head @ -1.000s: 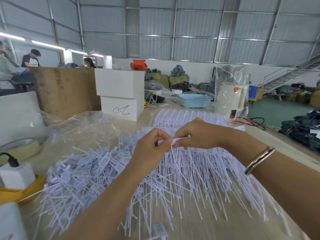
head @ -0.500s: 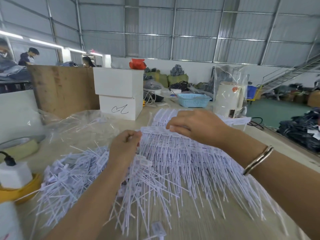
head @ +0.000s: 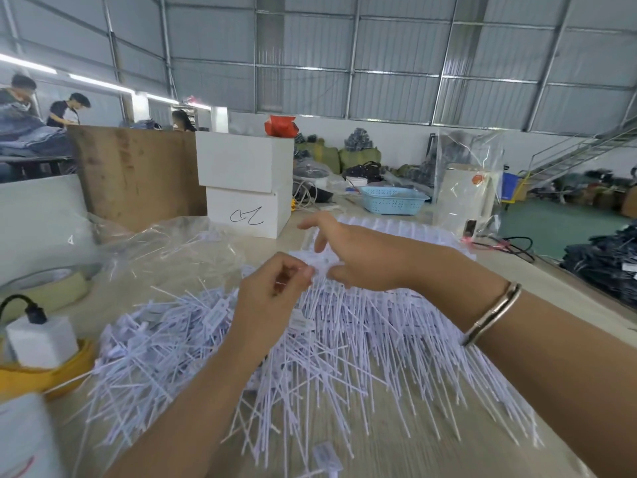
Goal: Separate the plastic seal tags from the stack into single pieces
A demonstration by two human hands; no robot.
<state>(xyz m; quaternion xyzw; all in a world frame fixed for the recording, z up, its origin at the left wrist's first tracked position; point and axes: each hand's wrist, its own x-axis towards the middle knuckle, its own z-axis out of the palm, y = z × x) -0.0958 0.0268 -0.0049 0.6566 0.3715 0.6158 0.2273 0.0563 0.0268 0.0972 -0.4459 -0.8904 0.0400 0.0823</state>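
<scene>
Biggest thing in front of you is the wooden table (head: 568, 315), and most of it is buried under white plastic seal tags (head: 362, 339). The joined stack fans out under your right arm, strips pointing toward you, while the loose single tags (head: 148, 343) sit heaped off to your left. Behind those are two stacked white boxes (head: 246, 181) and a blue basket (head: 393, 200). Your right hand (head: 358, 258) hovers over the top edge of the stack, fingers spread and relaxed, not gripping anything. Your left hand (head: 275, 289) is curled, fingertips pinching a tag head right at the stack's edge.
</scene>
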